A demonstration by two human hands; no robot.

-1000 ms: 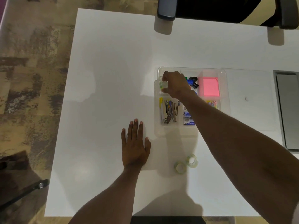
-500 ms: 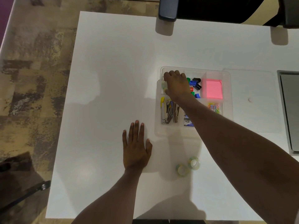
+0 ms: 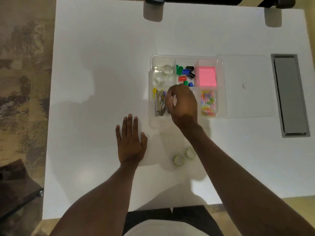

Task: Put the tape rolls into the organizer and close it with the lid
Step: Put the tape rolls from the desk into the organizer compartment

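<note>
A clear plastic organizer (image 3: 221, 65) sits on the white table. Its far-left compartment holds clear tape rolls (image 3: 162, 73). Two more tape rolls (image 3: 178, 160) (image 3: 189, 152) lie on the table near me, between my arms. The clear lid (image 3: 247, 99) lies flat to the right of the organizer. My right hand (image 3: 183, 103) hovers over the organizer's near-middle part, fingers loosely curled with nothing in them. My left hand (image 3: 130, 142) rests flat on the table, left of the organizer.
The organizer also holds coloured clips (image 3: 185, 74), pink sticky notes (image 3: 206, 76), paper clips (image 3: 208, 103) and metal tools (image 3: 159, 103). A grey recessed cable tray (image 3: 289, 96) sits at the table's right. Chair arms (image 3: 153, 0) stand at the far edge.
My right hand has let go of a tape roll in the far-left compartment and pulled back toward me. The left hand has stayed flat.
</note>
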